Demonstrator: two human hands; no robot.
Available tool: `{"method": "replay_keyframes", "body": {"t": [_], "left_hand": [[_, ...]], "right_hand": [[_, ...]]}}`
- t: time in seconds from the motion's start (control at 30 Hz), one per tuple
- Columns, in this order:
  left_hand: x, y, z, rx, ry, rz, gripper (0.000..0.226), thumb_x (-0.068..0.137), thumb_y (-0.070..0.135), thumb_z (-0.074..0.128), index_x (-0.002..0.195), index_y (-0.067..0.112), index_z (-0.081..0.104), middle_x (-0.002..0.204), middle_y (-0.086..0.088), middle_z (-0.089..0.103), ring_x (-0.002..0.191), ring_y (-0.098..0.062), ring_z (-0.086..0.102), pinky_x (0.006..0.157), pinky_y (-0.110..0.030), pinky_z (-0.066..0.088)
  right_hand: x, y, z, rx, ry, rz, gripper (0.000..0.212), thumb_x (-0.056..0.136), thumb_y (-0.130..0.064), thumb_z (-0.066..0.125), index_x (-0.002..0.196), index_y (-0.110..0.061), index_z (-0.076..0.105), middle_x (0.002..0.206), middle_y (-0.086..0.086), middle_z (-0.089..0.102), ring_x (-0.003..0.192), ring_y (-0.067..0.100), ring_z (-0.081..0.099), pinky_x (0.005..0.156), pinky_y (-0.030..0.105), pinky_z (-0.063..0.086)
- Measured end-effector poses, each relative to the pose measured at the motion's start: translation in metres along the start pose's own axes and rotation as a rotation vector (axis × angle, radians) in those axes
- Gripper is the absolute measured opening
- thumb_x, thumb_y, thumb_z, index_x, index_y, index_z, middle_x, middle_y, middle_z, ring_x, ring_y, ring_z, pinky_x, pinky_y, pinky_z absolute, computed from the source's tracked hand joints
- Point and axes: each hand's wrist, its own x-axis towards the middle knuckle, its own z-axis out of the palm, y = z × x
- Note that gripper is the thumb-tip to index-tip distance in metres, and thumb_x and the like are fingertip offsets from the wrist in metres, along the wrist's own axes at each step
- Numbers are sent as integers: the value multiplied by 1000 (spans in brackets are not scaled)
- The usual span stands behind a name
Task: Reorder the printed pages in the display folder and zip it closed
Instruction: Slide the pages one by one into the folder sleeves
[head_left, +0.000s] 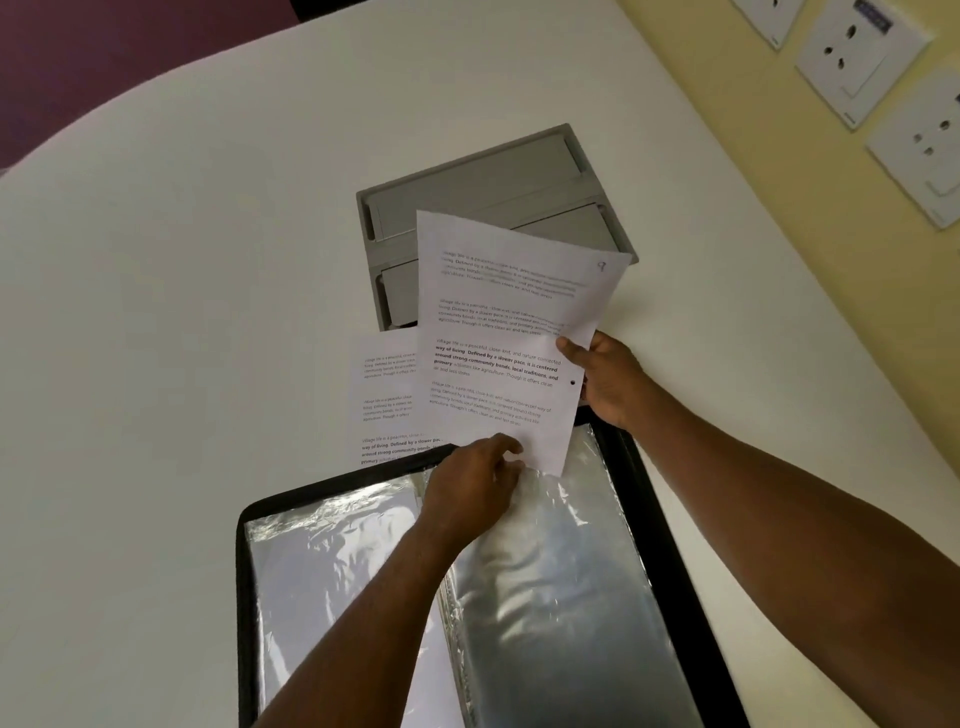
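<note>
A black-edged display folder (670, 545) lies open near me, its clear plastic sleeves (561, 597) shining. My right hand (608, 382) pinches the right edge of a printed page (498, 338) marked 9 in its top corner and holds it tilted above the folder's far end. The page's lower corner sits at the mouth of the right-hand sleeve. My left hand (475, 486) rests on the top of that sleeve, fingers curled at its opening just under the page. A second printed page (387, 400) lies flat on the table beyond the folder, partly covered.
A grey lidded cable box (478, 208) is set into the white table (182, 312) behind the pages. A yellow wall with several power sockets (857, 57) runs along the right side.
</note>
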Motion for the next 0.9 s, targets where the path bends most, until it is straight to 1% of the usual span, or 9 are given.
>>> {"method": "replay_keyframes", "body": {"t": [0.07,0.17,0.23,0.4,0.5,0.6,0.7,0.77,0.9], "left_hand": [[-2,-5,-4,23,-54,-7,31,87,33,60,118,30,56,88,11,65,84,-10,61,73,-28,49],[-2,-18,-13,62,-114,-23,40,83,27,60,123,27,52,96,10,65,92,-12,60,75,-28,48],[-2,-26,-18,63,-135,-35,36,84,24,59,120,25,56,102,7,66,95,-14,60,76,-27,47],[5,-33,-21,44,-113,-58,15,89,20,58,101,22,66,95,6,69,88,-14,64,76,-32,53],[8,-32,-18,-3,-108,-68,13,89,19,59,99,23,66,95,7,69,85,-11,64,77,-37,55],[8,-33,-16,-28,-102,-83,12,89,21,58,99,25,65,94,9,69,85,-10,64,75,-34,55],[5,-39,-21,-21,-105,-96,14,88,25,59,101,27,62,86,14,64,78,-4,60,69,-26,49],[4,-44,-25,-24,-129,-105,19,85,24,61,103,27,61,80,14,62,75,-3,59,67,-25,47],[5,-55,-30,-18,-157,-96,23,85,15,59,105,23,64,84,9,66,78,-8,62,71,-28,53]], "right_hand": [[4,-3,-5,-16,-44,21,9,93,-18,63,101,-22,66,102,5,71,97,26,65,87,52,52],[15,-11,-12,-7,-59,11,21,92,-14,64,113,-16,65,109,8,70,102,27,64,92,48,52],[21,-17,-13,-5,-75,5,27,92,-13,64,119,-14,63,113,10,69,103,27,64,93,46,51],[30,-20,-8,-46,-175,50,31,92,-13,63,123,-13,62,120,12,67,108,29,63,95,49,50],[32,-16,-3,-103,-265,107,35,92,-12,62,127,-12,59,120,10,67,106,26,64,94,44,51],[35,-14,-4,-152,-282,140,40,91,-14,64,130,-12,58,121,10,67,105,24,64,90,39,52],[41,-15,-12,-169,-288,151,42,89,-15,65,130,-12,58,123,11,66,113,28,62,97,44,50],[46,-18,-17,-162,-271,165,40,89,-13,65,129,-11,59,123,12,66,114,29,61,100,46,48],[52,-24,-23,-180,-265,188,40,90,-12,64,130,-11,58,121,10,66,111,27,62,90,40,53]]}}
